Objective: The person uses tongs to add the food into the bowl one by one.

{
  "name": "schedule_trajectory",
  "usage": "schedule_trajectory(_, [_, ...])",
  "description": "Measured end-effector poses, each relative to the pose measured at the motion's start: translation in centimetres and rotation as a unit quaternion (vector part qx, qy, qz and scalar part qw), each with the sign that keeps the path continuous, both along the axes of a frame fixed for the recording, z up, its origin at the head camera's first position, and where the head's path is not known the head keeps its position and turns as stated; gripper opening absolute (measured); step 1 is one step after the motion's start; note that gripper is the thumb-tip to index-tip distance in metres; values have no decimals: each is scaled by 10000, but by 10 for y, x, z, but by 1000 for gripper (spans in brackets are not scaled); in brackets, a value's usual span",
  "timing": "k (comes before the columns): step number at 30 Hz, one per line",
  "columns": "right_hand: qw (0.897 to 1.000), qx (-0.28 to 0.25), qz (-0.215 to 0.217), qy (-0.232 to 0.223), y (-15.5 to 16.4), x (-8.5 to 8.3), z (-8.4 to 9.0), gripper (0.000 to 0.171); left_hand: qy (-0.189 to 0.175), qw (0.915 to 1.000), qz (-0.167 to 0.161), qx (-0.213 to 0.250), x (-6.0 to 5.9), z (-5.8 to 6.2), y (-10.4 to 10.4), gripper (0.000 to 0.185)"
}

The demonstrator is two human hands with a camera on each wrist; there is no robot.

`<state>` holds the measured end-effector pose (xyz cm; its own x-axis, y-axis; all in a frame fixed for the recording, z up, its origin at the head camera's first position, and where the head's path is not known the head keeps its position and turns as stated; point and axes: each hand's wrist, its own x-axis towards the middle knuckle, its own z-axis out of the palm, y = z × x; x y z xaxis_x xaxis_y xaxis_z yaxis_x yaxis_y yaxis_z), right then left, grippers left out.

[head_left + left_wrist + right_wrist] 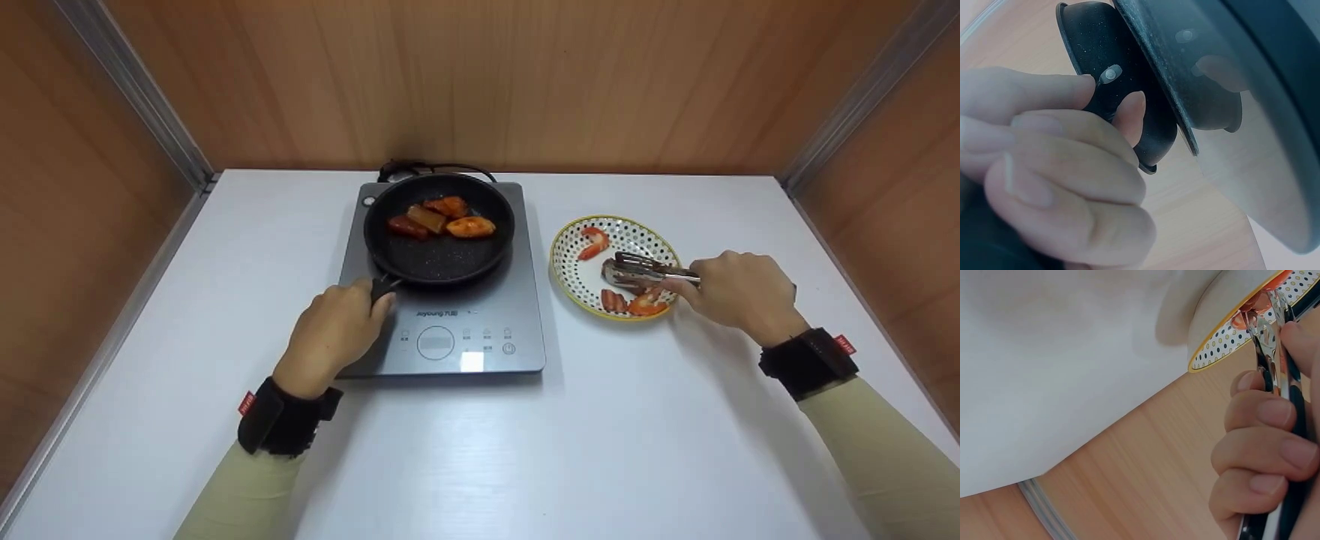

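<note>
My left hand grips the handle of a black frying pan, its fingers curled round it in the left wrist view. Several browned food pieces lie in the back half of the pan. On the right, my right hand holds metal tongs whose tips reach into a dotted plate with a yellow rim. In the right wrist view the tong tips meet a reddish food piece. A shrimp lies at the plate's back left, and more reddish pieces sit near its front.
Under the pan is a grey induction cooker with a touch panel at its front. Its black cord runs along the back edge. Wood-grain panels enclose the white table at the back and both sides.
</note>
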<state>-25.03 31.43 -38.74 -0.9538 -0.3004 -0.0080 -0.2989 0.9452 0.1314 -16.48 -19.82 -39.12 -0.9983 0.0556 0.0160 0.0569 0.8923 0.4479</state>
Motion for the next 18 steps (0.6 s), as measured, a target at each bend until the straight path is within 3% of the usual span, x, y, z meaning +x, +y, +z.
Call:
schedule_trajectory(10, [10000,-54,-6,57,-2,-1,3,67,-48,10000,30,51,0,0,0,31])
schedule_trajectory(18, [9989,-342,-23,304,-20,1,23,86,-92,10000,21,28,0,1,0,32])
